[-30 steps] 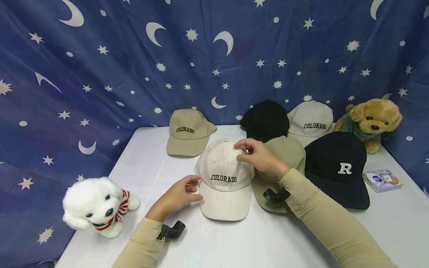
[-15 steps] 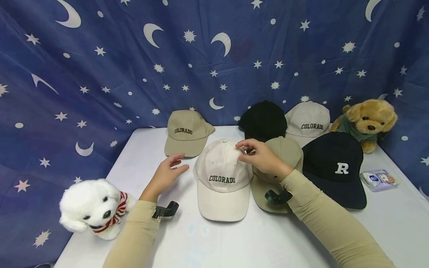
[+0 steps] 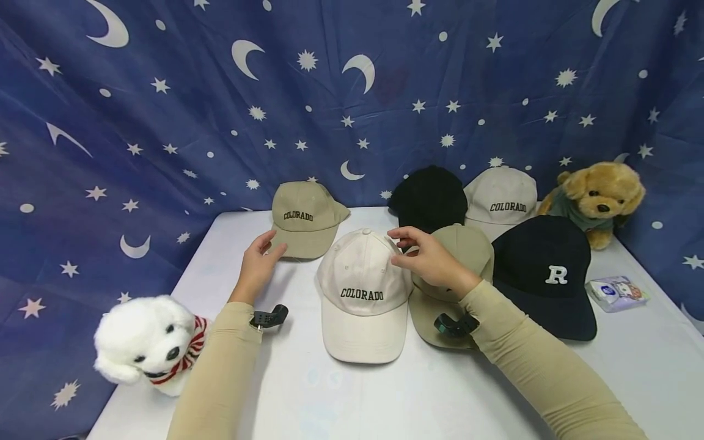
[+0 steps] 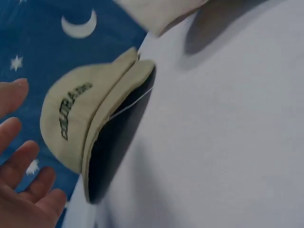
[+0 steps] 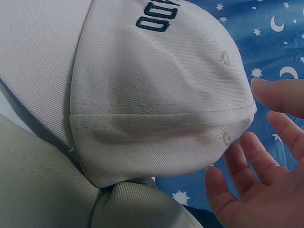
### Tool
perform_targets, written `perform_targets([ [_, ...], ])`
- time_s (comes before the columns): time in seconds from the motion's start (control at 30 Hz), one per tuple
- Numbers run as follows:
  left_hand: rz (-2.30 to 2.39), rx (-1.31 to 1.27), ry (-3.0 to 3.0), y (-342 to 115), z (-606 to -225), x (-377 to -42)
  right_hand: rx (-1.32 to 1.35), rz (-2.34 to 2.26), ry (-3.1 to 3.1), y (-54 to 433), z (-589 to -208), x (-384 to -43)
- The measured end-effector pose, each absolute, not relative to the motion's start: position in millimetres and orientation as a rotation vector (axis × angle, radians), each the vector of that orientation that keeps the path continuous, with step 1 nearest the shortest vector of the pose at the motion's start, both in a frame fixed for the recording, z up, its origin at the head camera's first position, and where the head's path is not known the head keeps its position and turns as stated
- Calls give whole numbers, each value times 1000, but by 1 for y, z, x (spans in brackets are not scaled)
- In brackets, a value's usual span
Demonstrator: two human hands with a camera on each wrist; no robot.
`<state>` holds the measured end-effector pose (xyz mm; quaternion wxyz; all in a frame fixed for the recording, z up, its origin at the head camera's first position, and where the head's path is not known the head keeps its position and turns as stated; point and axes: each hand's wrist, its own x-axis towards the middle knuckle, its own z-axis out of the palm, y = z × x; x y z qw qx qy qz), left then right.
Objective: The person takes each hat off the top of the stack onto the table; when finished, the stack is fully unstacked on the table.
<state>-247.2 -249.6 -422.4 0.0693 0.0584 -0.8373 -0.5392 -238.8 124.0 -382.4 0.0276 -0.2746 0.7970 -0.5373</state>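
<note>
A cream baseball cap (image 3: 365, 333) lettered COLORADO stands on the white table, brim forward. My right hand (image 3: 431, 260) is at the right side of its crown, thumb and fingers apart. In the right wrist view the fingers (image 5: 256, 161) are loosely bent beside the crown of the cream cap (image 5: 156, 80), gripping nothing; whether a fingertip touches it I cannot tell. My left hand (image 3: 255, 266) is at the left front of a khaki COLORADO cap (image 3: 305, 211), fingers spread. The left wrist view has a gap between those fingers and the khaki cap (image 4: 71, 114).
A second khaki cap (image 3: 440, 321) adjoins the cream one on the right. Beyond are a black cap (image 3: 431, 195), another pale COLORADO cap (image 3: 503, 189) and a dark R cap (image 3: 541, 269). Plush dogs, one white (image 3: 143, 336) and one tan (image 3: 605, 189), flank them. A small packet (image 3: 618, 293) lies at right.
My left hand has left the side of the cream cap and moved away, up and to the left, toward the far khaki cap. My right hand has stayed beside the cream crown.
</note>
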Motion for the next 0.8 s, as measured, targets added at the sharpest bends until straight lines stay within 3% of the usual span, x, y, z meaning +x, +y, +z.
perform_targets([
  [0.8, -1935, 363, -2208, -265, -444, -291, -817, -1669, 2441, 123, -383, -235],
])
